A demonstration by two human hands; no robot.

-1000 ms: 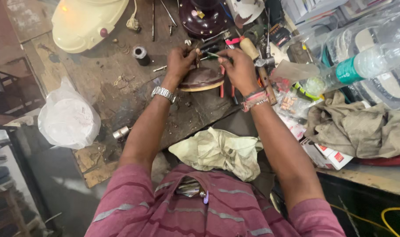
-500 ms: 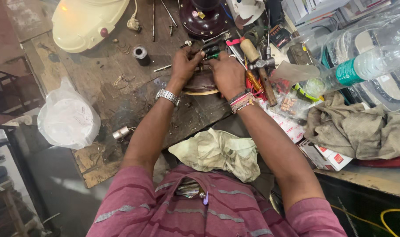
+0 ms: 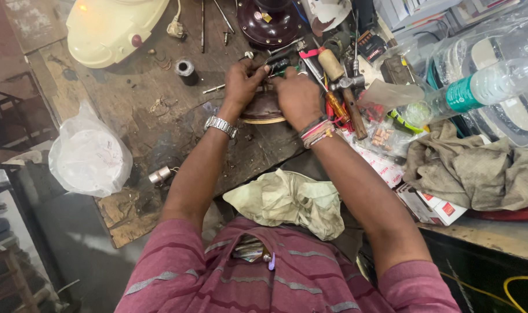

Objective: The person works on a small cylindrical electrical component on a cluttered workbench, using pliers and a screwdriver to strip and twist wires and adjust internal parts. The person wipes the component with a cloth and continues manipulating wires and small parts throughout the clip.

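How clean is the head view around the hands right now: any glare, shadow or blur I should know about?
Head view: even, soft light and sharp focus on the left hand and right hand; the dark round domed part beneath them sits in their shadow; a warm glow blooms on the cream plastic housing; the clear plastic bottle glints; edges bow slightly from the wide lens.

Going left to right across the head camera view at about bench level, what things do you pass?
White plastic bag → small metal cylinder → left hand → right hand → wooden-handled hammer → clear plastic bottle with a green label.
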